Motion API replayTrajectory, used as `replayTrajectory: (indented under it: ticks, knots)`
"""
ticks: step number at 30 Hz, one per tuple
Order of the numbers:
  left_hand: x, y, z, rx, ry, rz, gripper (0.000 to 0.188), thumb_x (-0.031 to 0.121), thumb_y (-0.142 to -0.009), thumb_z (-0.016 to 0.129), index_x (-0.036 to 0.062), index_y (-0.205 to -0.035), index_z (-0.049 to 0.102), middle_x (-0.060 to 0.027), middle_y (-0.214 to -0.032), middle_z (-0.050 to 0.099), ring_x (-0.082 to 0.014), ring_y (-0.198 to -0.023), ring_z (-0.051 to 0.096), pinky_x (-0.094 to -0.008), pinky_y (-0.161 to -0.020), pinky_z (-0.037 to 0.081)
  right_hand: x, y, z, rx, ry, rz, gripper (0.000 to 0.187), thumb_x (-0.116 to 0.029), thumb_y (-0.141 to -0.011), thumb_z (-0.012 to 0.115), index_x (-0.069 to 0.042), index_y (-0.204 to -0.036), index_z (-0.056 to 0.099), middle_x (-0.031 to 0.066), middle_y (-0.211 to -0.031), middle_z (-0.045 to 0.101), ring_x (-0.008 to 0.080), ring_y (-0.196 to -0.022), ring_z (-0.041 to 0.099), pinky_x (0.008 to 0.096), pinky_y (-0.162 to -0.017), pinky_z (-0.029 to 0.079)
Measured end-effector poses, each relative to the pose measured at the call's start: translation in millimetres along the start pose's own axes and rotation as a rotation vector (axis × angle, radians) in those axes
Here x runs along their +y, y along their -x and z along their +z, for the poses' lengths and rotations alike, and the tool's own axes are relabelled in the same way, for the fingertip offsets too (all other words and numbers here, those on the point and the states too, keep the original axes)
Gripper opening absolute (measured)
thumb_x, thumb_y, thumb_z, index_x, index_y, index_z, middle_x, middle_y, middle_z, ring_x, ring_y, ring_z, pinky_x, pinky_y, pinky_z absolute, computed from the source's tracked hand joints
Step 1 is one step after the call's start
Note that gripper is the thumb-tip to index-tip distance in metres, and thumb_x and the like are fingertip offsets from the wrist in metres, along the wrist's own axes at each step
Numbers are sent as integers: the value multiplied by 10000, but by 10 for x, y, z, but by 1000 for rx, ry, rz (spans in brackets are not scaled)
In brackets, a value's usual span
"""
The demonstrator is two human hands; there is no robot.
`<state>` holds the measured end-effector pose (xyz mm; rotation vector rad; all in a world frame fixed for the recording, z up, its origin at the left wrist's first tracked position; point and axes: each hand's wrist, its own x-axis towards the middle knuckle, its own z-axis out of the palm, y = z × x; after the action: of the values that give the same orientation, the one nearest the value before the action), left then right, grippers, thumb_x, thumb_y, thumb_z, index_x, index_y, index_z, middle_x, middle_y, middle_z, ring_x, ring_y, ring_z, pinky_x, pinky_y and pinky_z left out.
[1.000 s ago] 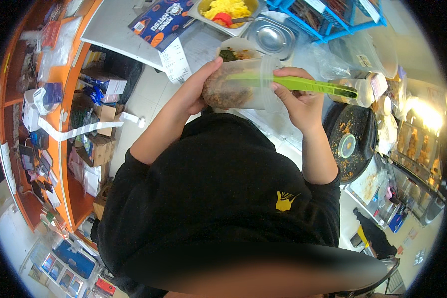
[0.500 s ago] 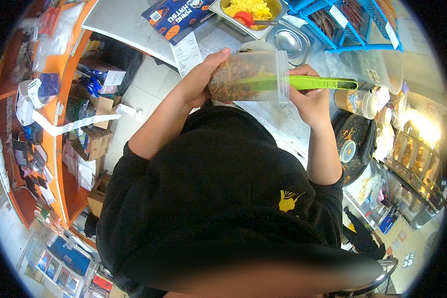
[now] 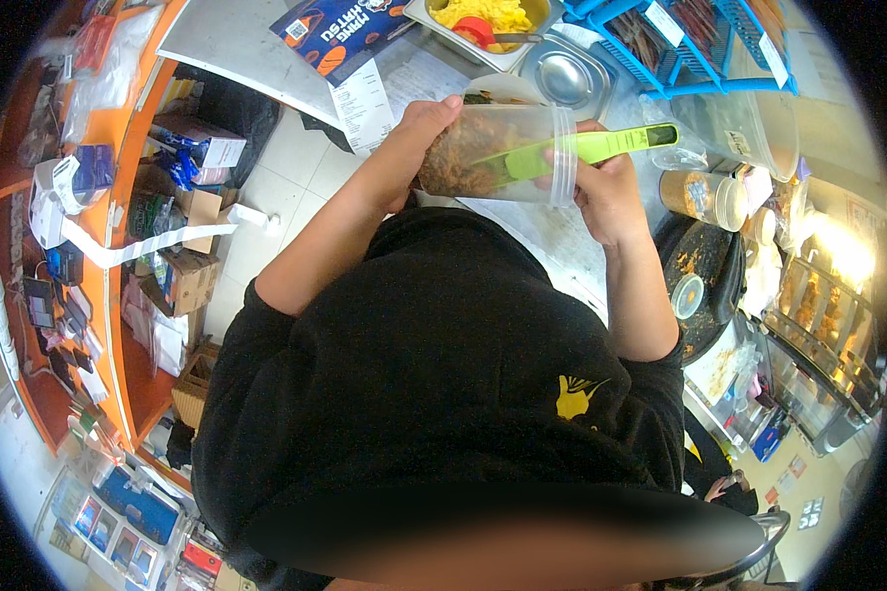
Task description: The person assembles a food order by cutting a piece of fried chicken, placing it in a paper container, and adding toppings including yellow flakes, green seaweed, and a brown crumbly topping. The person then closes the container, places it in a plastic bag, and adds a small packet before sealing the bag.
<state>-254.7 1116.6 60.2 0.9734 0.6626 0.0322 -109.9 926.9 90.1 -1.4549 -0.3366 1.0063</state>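
My left hand [image 3: 409, 153] is wrapped round the base of a clear plastic tub [image 3: 524, 130], which lies on its side in the air, its mouth toward the right. Brown crumbly food [image 3: 457, 158] fills the base end of the tub. In my right hand [image 3: 609, 197] is a bright green scoop [image 3: 621, 144]; its handle sticks out of the mouth and its other end reaches inside to the food. Fingers of the right hand are partly hidden behind the handle and the rim. Just beyond the tub is a round bowl [image 3: 508, 89], mostly hidden.
On the metal counter [image 3: 237, 44] lie a dark blue printed sheet [image 3: 340, 44] and a paper slip [image 3: 362, 103]. Beyond the tub stand a steel pan of yellow food [image 3: 522, 57], a steel lid [image 3: 567, 84] and blue baskets [image 3: 650, 49]. A brown-filled jar [image 3: 688, 195] and black tray [image 3: 695, 330] are rightward.
The green scoop has tilted, its handle's outer end rising and drawing left. It appears to sit deeper in the tub. My left hand keeps its grip on the tub.
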Motion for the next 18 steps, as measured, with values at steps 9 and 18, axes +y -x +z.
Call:
replayTrajectory:
  ticks: [9, 18]
  knots:
    - [-98, -21, 66, -1, 55, -37, 565, 509, -975, 503, 24, -1263, 524, -129, -1198, 611, -213, -1081, 624, -371, -953, 497, -49, 52, -82, 88, -247, 88, 234, -73, -895, 674, 1, -1091, 569, 100, -974, 659, 178, -780, 686, 312, -703, 605]
    - [-71, 15, 16, -111, 104, -177, 628, 566, -964, 462, 34, -1288, 538, -148, -1195, 633, -264, -1031, 661, -433, -781, 581, 7, 148, -18, 168, 438, -440, 193, -38, -861, 707, -21, -1036, 627, 23, -934, 646, 72, -845, 571, 217, -756, 464]
